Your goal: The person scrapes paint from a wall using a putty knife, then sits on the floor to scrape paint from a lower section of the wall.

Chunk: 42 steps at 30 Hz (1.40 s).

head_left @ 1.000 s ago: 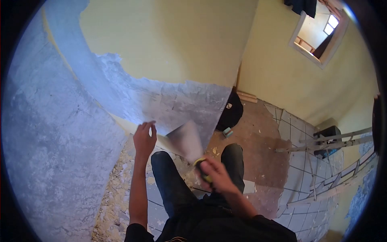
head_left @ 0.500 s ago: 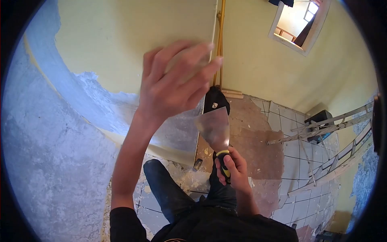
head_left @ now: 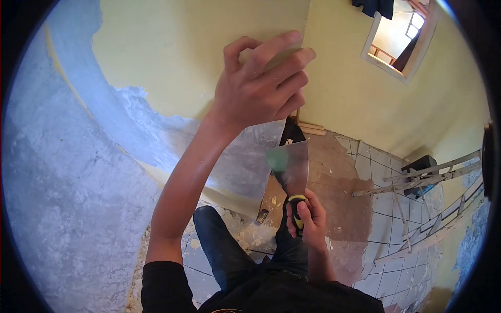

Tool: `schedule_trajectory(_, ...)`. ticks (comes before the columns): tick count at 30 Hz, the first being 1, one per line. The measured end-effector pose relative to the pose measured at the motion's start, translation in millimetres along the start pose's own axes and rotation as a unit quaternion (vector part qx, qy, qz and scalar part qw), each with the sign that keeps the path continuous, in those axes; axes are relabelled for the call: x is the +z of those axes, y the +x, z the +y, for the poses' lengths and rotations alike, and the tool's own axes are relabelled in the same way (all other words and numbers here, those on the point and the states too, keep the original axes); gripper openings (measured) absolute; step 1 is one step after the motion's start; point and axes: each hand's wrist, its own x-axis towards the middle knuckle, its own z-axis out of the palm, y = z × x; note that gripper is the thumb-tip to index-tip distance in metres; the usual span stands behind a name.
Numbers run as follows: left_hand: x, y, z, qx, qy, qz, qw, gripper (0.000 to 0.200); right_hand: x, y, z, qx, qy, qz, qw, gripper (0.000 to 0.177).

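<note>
My right hand (head_left: 306, 219) grips the black and yellow handle of a wide metal scraper (head_left: 290, 166), blade pointing up, near the lower wall. My left hand (head_left: 261, 86) is raised high in front of the yellow painted wall (head_left: 198, 52), fingers curled and apart, holding nothing that I can see. Below the yellow paint the wall is stripped to grey plaster (head_left: 78, 172). My dark trousers (head_left: 224, 250) show beneath.
A black bag (head_left: 293, 133) lies at the wall corner by some wooden strips (head_left: 313, 127). Paint chips litter the floor (head_left: 156, 245) at the wall's foot. A ladder (head_left: 433, 208) lies on the tiled floor to the right. A window opening (head_left: 399, 39) sits in the far wall.
My left hand rose from low by the stripped wall to high near the yellow paint, then shifted right. The scraper came off the wall and now stands upright in my right hand.
</note>
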Motion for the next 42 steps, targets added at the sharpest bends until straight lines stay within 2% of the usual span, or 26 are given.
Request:
schedule_trajectory(11,-4,-1,-1,0.001,-0.012,-0.003,1.0,0.006,-3,5,10,-0.03,-0.027,0.02,0.999,0.036)
schedule_trajectory(15,-8,0,-2,0.001,-0.021,-0.022,1.0,0.013,-2,10,13,-0.05,-0.011,0.043,0.998,0.035)
schedule_trajectory(20,-6,-1,-2,0.002,-0.016,-0.015,1.0,0.013,-8,11,18,-0.058,-0.027,0.028,0.998,0.037)
schedule_trajectory(25,-3,-1,-2,0.005,-0.016,0.008,1.0,0.008,-52,-11,37,-0.028,-0.003,0.078,0.997,0.037)
schedule_trajectory(27,-3,-1,-2,0.003,-0.014,0.011,1.0,0.008,-92,-20,66,-0.015,-0.145,0.216,0.965,0.03)
schedule_trajectory(29,-2,-1,1,0.0,-0.019,0.016,1.0,0.008,-145,-41,106,0.073,-0.318,0.324,0.888,0.026)
schedule_trajectory(30,-2,-1,1,0.0,-0.016,0.017,1.0,0.008,-184,-65,137,0.049,-0.487,0.303,0.818,0.031)
schedule_trajectory(31,-1,0,0,0.003,-0.012,0.019,1.0,0.008,-216,-92,170,0.022,-0.639,0.272,0.719,0.037)
schedule_trajectory(33,-2,1,0,0.002,-0.012,0.019,1.0,0.008,-240,-133,211,0.265,-0.62,0.261,0.691,0.037)
schedule_trajectory(35,-2,1,0,-0.001,-0.01,0.014,1.0,0.007,-192,-134,188,0.314,-0.64,0.193,0.674,0.034)
schedule_trajectory(37,-3,0,1,-0.003,-0.011,0.011,1.0,0.007,-182,-129,172,0.327,-0.632,0.166,0.683,0.035)
schedule_trajectory(42,-1,0,1,-0.005,-0.01,0.021,1.0,0.009,-204,-110,165,0.358,-0.608,0.085,0.703,0.034)
